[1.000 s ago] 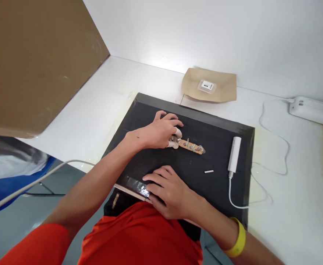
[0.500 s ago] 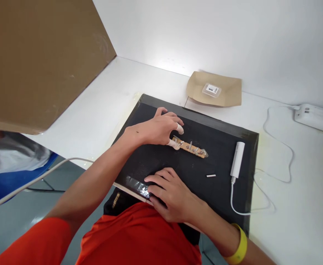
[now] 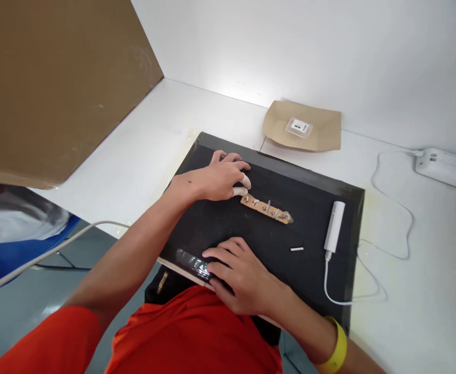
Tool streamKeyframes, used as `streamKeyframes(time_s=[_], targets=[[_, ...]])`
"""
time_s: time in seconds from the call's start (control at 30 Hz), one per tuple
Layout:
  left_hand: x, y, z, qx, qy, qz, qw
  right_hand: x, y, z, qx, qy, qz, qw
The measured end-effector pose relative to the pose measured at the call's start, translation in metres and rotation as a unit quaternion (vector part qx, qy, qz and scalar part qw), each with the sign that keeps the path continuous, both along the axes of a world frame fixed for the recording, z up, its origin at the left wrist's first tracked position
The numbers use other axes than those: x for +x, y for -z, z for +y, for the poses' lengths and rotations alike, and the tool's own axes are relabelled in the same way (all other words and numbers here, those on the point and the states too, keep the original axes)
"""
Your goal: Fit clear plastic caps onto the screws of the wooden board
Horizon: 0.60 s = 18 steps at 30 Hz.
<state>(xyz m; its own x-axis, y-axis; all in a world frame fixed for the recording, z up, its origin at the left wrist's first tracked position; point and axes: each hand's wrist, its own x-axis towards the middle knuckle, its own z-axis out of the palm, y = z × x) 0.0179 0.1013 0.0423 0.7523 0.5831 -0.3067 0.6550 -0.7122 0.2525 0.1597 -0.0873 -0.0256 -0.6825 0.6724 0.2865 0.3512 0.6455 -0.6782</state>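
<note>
My left hand (image 3: 224, 179) is at the left end of a narrow tan strip (image 3: 261, 206). White finger covers are on its thumb and index finger; these tips are nearly together at the strip's end, and anything between them is too small to make out. Its other fingers are spread. Several small shiny metal domes and clear pieces sit along the strip, which lies on a black mat (image 3: 290, 187). My right hand (image 3: 239, 275) rests with fingers apart near the mat's front edge, beside glossy clear tape (image 3: 191, 262). It holds nothing.
A small white stick (image 3: 297, 249) and a white cylindrical device (image 3: 334, 227) with a cable lie on the mat. Behind it, a brown paper tray (image 3: 325, 127) holds a clear box (image 3: 298, 127). At right is a power strip (image 3: 446, 165); cardboard (image 3: 64, 83) stands left.
My left hand has drawn back slightly to the left, uncovering more of the strip's left end. Its thumb and index tips have come closer together. My right hand stays in place.
</note>
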Motion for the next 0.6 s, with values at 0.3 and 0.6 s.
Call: streamKeyframes(time_s=[0.3, 0.6], targets=[[0.004, 0.008, -0.004, 0.017, -0.006, -0.013, 1.0, 0.001, -0.001, 0.0, 0.004, 0.001, -0.002, 1.0], [0.003, 0.02, -0.003, 0.052, -0.037, -0.078, 0.995, 0.0, -0.001, 0.0, 0.009, 0.002, 0.002, 1.0]])
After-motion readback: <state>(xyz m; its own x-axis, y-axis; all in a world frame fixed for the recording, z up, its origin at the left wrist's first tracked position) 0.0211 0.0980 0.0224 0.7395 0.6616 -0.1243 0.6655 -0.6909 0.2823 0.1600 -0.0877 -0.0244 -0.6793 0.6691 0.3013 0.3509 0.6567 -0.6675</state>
